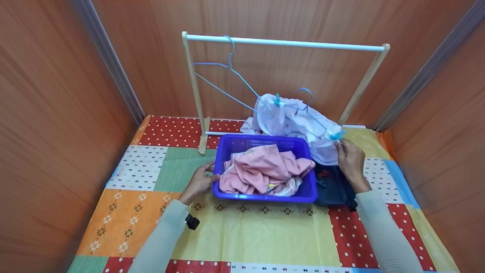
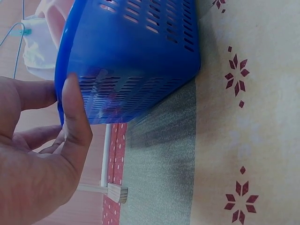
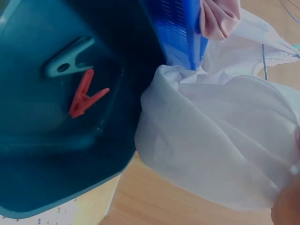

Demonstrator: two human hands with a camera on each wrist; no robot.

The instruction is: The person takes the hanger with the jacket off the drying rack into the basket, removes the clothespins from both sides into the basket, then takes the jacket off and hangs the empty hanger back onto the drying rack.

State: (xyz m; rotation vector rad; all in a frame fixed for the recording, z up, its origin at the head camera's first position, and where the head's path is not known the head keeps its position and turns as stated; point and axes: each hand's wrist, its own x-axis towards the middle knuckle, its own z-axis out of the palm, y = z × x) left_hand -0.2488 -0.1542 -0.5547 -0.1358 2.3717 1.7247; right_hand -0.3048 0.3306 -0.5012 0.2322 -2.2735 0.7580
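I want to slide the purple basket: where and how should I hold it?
Probably pinch the purple basket at its left rim from the left, as the left hand does: the lip is bare there, whereas pink cloth overhangs the right rim.

Wood-panelled booth, patchwork cloth, clothes rack

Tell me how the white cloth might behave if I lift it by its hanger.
The white cloth will probably sag, since it already droops in soft folds. It looks thin, so it's likely light for its size. Two clips seem to fasten it to the hanger, so it may rise with it.
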